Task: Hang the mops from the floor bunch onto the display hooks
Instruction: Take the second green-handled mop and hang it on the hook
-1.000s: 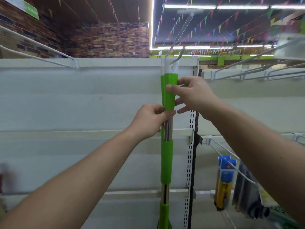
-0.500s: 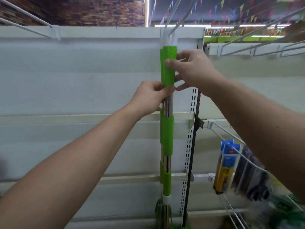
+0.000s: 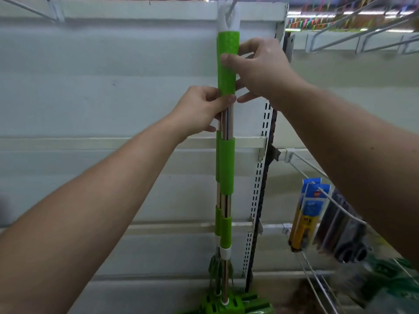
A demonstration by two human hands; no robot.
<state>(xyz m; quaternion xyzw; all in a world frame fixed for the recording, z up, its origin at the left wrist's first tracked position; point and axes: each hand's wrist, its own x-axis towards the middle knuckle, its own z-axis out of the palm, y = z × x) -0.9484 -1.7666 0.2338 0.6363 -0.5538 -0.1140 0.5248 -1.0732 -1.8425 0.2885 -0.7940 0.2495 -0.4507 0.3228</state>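
Observation:
A mop (image 3: 226,164) with a steel shaft and green foam sleeves hangs upright in front of the white shelf back panel. Its white cap (image 3: 228,15) sits on a display hook (image 3: 233,4) at the top edge of the view. A second mop (image 3: 218,155) hangs close behind it, mostly hidden. My left hand (image 3: 201,109) grips the steel shaft just under the upper green sleeve. My right hand (image 3: 260,66) holds that upper sleeve, thumb across its front. The green mop heads (image 3: 229,305) show at the bottom.
White shelving panel (image 3: 113,87) with horizontal rails fills the left. A perforated upright (image 3: 260,177) stands right of the mops. Wire hooks (image 3: 328,196) at right carry blue and yellow packaged goods (image 3: 306,214). More wire hooks (image 3: 362,30) run along the upper right.
The view has tilted downward, so the shelf and mop sit higher in frame and the mop heads have come into sight. Both hands keep the same hold on the handle.

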